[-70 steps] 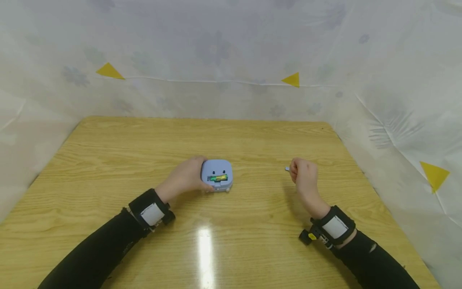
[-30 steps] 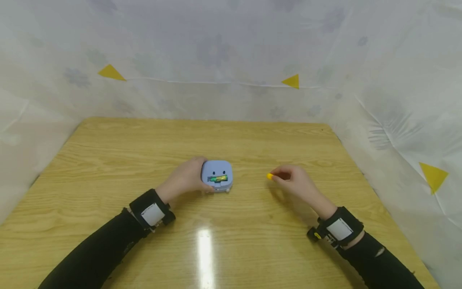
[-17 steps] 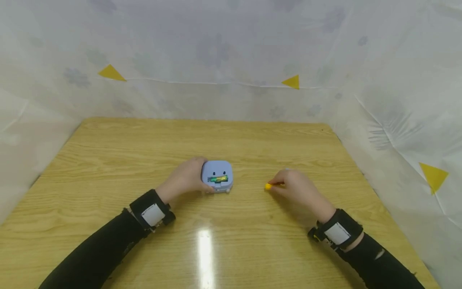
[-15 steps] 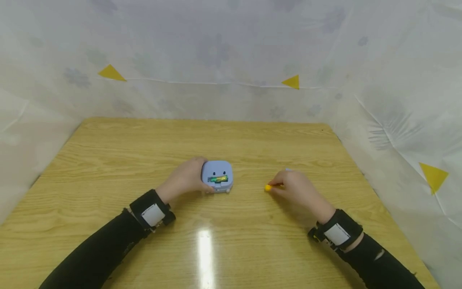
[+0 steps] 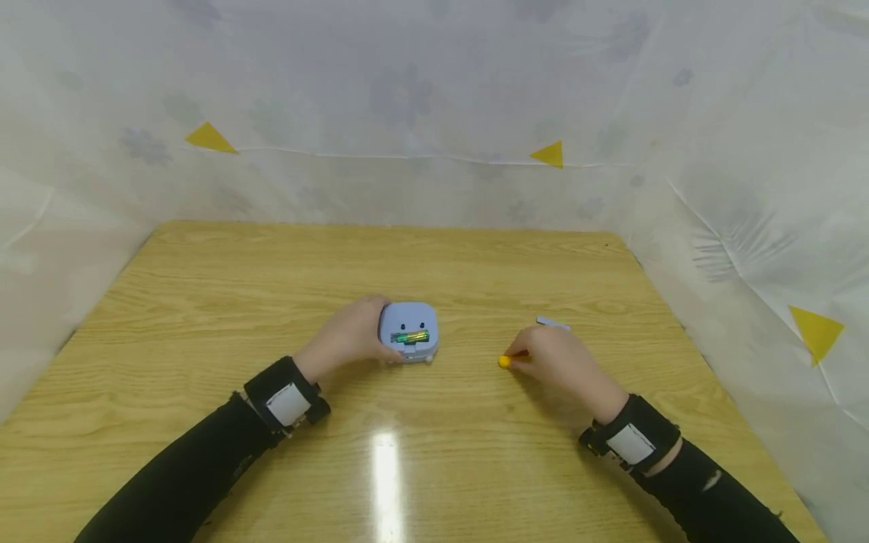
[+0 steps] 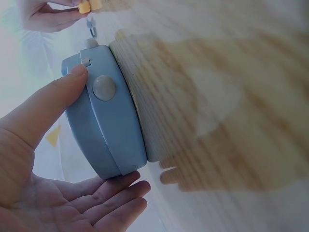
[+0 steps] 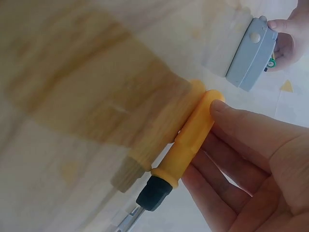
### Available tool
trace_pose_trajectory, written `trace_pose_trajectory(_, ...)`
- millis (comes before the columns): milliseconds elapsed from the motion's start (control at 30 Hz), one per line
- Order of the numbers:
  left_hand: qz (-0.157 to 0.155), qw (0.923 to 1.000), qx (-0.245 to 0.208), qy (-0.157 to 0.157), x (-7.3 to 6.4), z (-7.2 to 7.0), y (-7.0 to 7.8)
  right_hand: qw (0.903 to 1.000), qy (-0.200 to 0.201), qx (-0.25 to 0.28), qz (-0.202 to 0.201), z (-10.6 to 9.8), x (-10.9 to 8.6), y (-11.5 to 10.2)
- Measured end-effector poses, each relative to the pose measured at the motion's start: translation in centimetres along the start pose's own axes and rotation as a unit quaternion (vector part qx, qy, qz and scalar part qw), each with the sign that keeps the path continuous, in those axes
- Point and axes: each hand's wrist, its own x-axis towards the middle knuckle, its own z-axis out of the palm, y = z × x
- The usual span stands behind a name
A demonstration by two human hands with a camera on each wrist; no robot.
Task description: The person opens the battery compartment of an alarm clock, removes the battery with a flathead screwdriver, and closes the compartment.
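Observation:
My left hand (image 5: 349, 329) grips a blue rounded-square device (image 5: 409, 313) by its left side, thumb along the near side. Its battery compartment faces up without a cover, and a green-and-gold battery (image 5: 411, 336) lies inside. Small pale round feet (image 6: 104, 88) show on the device's near side. To the right, my right hand (image 5: 560, 363) pinches a screwdriver (image 7: 190, 135) by its yellow handle, close to the tabletop. A black collar and part of the metal shaft show in the right wrist view; the tip is out of frame.
A thin blue-grey strip (image 5: 553, 323) lies on the wooden table (image 5: 285, 271) just beyond my right hand, partly hidden by it. White patterned sheeting (image 5: 407, 90) with yellow triangles (image 5: 548, 154) surrounds the table's back and sides.
My right hand has turned and moved left and nearer, lowering the screwdriver's yellow handle to the table. More of the strip behind it shows. My left hand and the device have stayed put.

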Motion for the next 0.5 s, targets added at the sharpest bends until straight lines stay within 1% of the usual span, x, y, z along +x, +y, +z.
trace_pose_trajectory(500,-0.006,0.9999,-0.008,0.002,-0.14,-0.06,0.14,0.9999,0.004,-0.010,-0.006,0.04,-0.18,-0.04)
